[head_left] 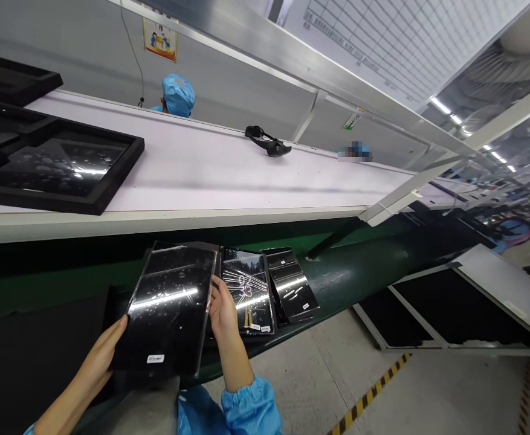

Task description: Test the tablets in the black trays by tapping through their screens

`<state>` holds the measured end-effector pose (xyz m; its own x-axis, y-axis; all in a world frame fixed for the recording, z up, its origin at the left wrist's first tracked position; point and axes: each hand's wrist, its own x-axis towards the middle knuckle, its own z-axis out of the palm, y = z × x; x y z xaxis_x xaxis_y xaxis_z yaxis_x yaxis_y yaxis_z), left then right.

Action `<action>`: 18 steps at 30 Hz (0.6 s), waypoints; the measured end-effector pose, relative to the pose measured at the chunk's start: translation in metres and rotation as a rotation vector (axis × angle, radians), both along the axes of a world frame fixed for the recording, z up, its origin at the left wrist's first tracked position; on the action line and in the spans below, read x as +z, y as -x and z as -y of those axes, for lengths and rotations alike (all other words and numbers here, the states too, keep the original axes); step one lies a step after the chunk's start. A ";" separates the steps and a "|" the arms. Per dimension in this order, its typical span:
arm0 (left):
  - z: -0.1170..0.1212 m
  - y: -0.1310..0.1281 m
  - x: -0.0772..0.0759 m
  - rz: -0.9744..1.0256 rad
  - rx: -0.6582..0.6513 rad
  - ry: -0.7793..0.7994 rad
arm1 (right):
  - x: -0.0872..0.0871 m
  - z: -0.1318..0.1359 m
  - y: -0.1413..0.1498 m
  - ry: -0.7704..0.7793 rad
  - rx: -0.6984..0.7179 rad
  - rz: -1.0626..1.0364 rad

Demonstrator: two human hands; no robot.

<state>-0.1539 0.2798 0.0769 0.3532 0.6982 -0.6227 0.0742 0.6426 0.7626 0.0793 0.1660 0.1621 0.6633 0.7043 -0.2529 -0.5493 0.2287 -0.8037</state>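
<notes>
I hold a glossy black tablet (167, 305) in a clear sleeve with both hands, over the green belt (359, 266). My left hand (101, 356) grips its lower left edge. My right hand (222, 311) grips its right edge, fingers curled round it. A white label sits near the tablet's bottom. Right beside it lies a second tablet (249, 290) with its screen lit and showing digits. A third dark tablet (292, 284) lies next to that one.
A white conveyor (228, 169) runs above, carrying a black tray (60, 166) at left and a black strap-like item (267, 142). A person in a blue cap (177, 95) works behind it. Floor with yellow-black tape (373, 386) lies at right.
</notes>
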 end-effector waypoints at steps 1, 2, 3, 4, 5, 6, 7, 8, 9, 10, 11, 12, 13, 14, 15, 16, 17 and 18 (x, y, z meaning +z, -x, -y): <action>-0.002 -0.001 0.001 0.024 0.025 0.046 | -0.001 -0.004 -0.002 -0.010 -0.029 -0.008; -0.002 0.000 0.003 0.032 0.040 0.081 | -0.002 -0.008 -0.004 -0.027 -0.046 -0.021; -0.001 0.000 0.005 0.024 0.040 0.105 | -0.002 -0.012 -0.005 -0.041 -0.047 -0.045; 0.001 0.002 0.006 0.014 0.044 0.119 | -0.002 -0.015 -0.006 -0.048 -0.036 -0.082; 0.004 0.004 0.006 0.005 0.053 0.121 | -0.002 -0.018 -0.007 -0.047 -0.020 -0.125; 0.008 0.007 0.006 -0.004 0.063 0.114 | 0.000 -0.020 -0.007 -0.040 -0.001 -0.168; 0.013 0.010 0.003 -0.020 0.072 0.099 | 0.001 -0.021 -0.007 -0.034 0.015 -0.202; 0.018 0.014 0.000 -0.043 0.080 0.078 | 0.004 -0.022 -0.006 -0.036 0.018 -0.217; 0.024 0.018 -0.004 -0.064 0.083 0.051 | 0.006 -0.023 -0.004 -0.048 0.013 -0.217; 0.029 0.022 -0.008 -0.081 0.072 0.029 | 0.009 -0.024 -0.003 -0.065 0.010 -0.210; 0.033 0.027 -0.012 -0.094 0.041 0.026 | 0.013 -0.025 -0.001 -0.088 0.013 -0.207; 0.036 0.031 -0.016 -0.103 0.004 0.036 | 0.016 -0.026 0.002 -0.119 0.025 -0.213; 0.039 0.035 -0.019 -0.111 -0.034 0.058 | 0.020 -0.027 0.004 -0.157 0.043 -0.228; 0.041 0.038 -0.021 -0.117 -0.064 0.078 | 0.023 -0.029 0.006 -0.199 0.068 -0.250; 0.043 0.040 -0.023 -0.123 -0.080 0.088 | 0.026 -0.031 0.008 -0.238 0.093 -0.272; 0.045 0.042 -0.024 -0.130 -0.087 0.083 | 0.028 -0.034 0.010 -0.277 0.108 -0.286; 0.046 0.044 -0.024 -0.140 -0.090 0.071 | 0.030 -0.036 0.011 -0.315 0.113 -0.288; 0.048 0.047 -0.025 -0.162 -0.106 0.054 | 0.032 -0.038 0.012 -0.349 0.111 -0.282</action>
